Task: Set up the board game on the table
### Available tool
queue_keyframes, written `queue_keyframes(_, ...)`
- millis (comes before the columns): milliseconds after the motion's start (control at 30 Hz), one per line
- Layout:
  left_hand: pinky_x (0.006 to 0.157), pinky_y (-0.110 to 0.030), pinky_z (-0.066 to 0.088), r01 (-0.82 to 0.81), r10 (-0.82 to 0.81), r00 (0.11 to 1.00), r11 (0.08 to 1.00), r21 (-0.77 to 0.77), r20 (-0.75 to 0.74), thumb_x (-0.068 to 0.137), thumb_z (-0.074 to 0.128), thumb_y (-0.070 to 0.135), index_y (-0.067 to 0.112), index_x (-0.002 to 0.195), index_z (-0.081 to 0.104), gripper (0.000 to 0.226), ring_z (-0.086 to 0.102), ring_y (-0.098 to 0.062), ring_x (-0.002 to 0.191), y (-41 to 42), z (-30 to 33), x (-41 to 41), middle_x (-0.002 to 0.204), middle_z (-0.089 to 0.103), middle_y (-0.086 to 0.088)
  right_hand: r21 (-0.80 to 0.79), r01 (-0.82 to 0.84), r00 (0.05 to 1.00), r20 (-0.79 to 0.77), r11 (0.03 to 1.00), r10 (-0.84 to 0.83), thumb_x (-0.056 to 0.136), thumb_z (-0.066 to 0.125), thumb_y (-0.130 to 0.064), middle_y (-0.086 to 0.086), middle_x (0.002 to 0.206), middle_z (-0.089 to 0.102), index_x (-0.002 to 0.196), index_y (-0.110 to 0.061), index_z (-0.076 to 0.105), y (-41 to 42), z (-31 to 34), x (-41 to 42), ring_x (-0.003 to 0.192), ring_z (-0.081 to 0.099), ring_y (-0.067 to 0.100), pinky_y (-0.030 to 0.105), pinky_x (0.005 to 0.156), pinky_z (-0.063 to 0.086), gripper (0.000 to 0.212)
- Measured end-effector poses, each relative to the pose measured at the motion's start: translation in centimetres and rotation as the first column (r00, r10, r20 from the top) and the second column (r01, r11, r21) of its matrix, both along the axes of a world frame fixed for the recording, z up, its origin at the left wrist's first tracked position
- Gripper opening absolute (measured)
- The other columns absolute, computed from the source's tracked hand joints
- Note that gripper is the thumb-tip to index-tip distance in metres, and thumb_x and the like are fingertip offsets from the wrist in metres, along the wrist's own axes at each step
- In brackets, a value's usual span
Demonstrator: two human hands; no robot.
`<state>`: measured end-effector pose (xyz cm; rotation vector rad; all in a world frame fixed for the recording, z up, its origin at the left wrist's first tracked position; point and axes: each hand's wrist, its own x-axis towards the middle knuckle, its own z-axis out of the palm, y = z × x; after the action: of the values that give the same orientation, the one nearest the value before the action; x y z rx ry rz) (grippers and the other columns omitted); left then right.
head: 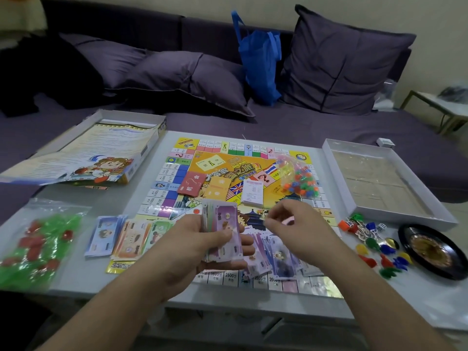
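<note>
The game board (pixel 253 171) lies open in the middle of the white table (pixel 76 279). My left hand (pixel 202 239) grips a wad of paper play money (pixel 225 224) over the board's near edge, purple bill on top. My right hand (pixel 296 224) hovers just right of the wad, fingers curled toward it; blur hides whether it pinches anything. Loose purple bills (pixel 276 257) are spread on the board beneath both hands. Sorted bill piles (pixel 126 236) lie to the left. A red (pixel 192 183), an orange (pixel 219 188) and a white card deck (pixel 252 192) sit mid-board.
A bag of small coloured pieces (pixel 298 178) rests on the board. A bag of green and red houses (pixel 38 247) lies far left. Pawns (pixel 374 244), dice (pixel 381 226) and a roulette wheel (pixel 430 249) lie right. Box halves (pixel 101 148) (pixel 379 183) flank the board; a sofa stands behind.
</note>
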<state>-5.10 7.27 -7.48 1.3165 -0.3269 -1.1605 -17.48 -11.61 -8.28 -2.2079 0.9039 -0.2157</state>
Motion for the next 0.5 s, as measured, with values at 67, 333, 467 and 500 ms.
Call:
queue_keyframes(67, 0.081, -0.051, 0.065, 0.029, -0.028, 0.999, 0.999, -0.029, 0.035, 0.101, 0.056, -0.001, 0.001, 0.128, 0.061, 0.027, 0.076, -0.039, 0.102, 0.0, -0.1, -0.2, 0.109, 0.077, -0.025, 0.323, -0.073, 0.985, 0.17, 0.944, 0.018, 0.097, 0.072, -0.033, 0.005, 0.086, 0.071, 0.094, -0.021, 0.07, 1.6, 1.1, 0.1, 0.064, 0.06, 0.011, 0.03, 0.059, 0.049, 0.013)
queue_keyframes(333, 0.073, -0.049, 0.066, -0.012, 0.013, 1.0, 0.999, -0.047, 0.023, 0.093, 0.068, 0.004, -0.001, 0.125, 0.063, 0.032, 0.076, -0.04, 0.1, 0.0, -0.3, -0.6, 0.109, 0.076, -0.025, 0.364, -0.109, 0.957, 0.29, 0.925, -0.001, 0.093, 0.078, -0.015, 0.015, 0.075, 0.07, 0.087, -0.005, 0.069, 3.5, 0.6, 0.4, 0.058, 0.062, 0.013, 0.023, 0.052, 0.047, 0.014)
queue_keyframes(467, 0.077, -0.053, 0.065, -0.048, 0.047, 0.999, 0.998, -0.049, -0.011, 0.101, 0.059, 0.005, 0.001, 0.124, 0.063, 0.024, 0.077, -0.039, 0.098, 0.1, 0.2, -0.5, 0.109, 0.077, -0.023, 0.34, -0.092, 0.96, 0.28, 0.936, -0.007, 0.093, 0.079, -0.02, 0.015, 0.082, 0.074, 0.089, -0.012, 0.075, 2.7, 0.5, 0.2, 0.06, 0.059, 0.018, 0.032, 0.056, 0.047, 0.01)
queue_keyframes(500, 0.078, -0.054, 0.064, -0.048, 0.049, 0.999, 0.998, -0.043, 0.012, 0.101, 0.059, 0.005, 0.002, 0.124, 0.063, 0.023, 0.077, -0.039, 0.099, 0.1, 0.2, -0.4, 0.109, 0.077, -0.022, 0.341, -0.09, 0.961, 0.278, 0.936, -0.009, 0.093, 0.078, -0.021, 0.013, 0.08, 0.074, 0.09, -0.012, 0.075, 2.5, 0.5, 0.1, 0.058, 0.054, 0.015, 0.03, 0.054, 0.045, 0.009)
